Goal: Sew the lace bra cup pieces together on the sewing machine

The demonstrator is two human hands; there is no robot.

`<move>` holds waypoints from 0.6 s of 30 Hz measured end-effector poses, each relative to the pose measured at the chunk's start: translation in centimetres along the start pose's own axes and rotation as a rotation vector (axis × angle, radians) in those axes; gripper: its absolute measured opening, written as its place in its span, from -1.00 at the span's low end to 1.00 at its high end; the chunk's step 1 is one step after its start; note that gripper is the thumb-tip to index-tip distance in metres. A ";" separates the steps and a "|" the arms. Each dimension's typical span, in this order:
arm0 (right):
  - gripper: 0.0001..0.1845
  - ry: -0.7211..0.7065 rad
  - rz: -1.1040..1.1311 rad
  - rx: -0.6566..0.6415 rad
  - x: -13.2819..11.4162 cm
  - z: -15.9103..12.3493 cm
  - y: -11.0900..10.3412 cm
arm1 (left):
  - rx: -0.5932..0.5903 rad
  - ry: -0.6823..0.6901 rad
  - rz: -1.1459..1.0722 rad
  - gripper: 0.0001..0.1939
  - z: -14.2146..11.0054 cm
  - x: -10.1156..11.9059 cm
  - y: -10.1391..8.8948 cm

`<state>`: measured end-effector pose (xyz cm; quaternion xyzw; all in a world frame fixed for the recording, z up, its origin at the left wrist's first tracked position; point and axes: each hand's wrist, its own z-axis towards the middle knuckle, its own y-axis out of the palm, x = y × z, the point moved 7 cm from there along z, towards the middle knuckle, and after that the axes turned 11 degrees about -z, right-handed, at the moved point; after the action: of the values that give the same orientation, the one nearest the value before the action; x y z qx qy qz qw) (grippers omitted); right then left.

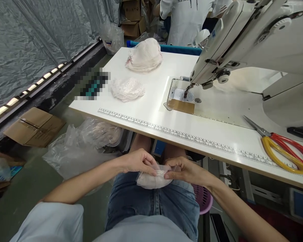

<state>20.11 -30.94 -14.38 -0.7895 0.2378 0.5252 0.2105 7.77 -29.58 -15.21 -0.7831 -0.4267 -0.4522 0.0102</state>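
Note:
Over my lap, my left hand (147, 163) and my right hand (178, 169) pinch the upper edge of a sheer white fabric piece (153, 180) with a lacy band. Thumbs press on the front of the cloth, a short distance apart, while its lower part hangs against my jeans. On the table in front lie a stack of white lace pieces (128, 89) and, farther back, a pile of cream fabric pieces (145, 55) with reddish threads at one edge. Neither hand touches those piles. Parts of the fingers are hidden behind the fabric.
A white sewing machine (222, 43) stands on the table (151, 114), its needle area at centre right. Scissors (279, 148) with red and yellow handles lie near the front edge. Below are plastic bags (73, 151), a cardboard box (35, 126) and a purple basket (203, 198). Another person (185, 22) is behind.

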 end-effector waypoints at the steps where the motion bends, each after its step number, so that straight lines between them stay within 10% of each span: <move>1: -0.71 0.002 0.023 -0.006 0.1 0.0 0.1 | 0.007 0.008 0.006 -0.72 -0.1 0.0 -0.1; 18: -0.71 0.077 0.134 0.022 1.1 -1.2 -0.5 | -0.002 0.039 -0.047 -0.65 -0.2 -0.8 -0.1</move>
<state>21.67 -31.44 -14.96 -0.7891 0.3039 0.5046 0.1742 7.40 -30.11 -15.71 -0.7640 -0.4442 -0.4680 0.0073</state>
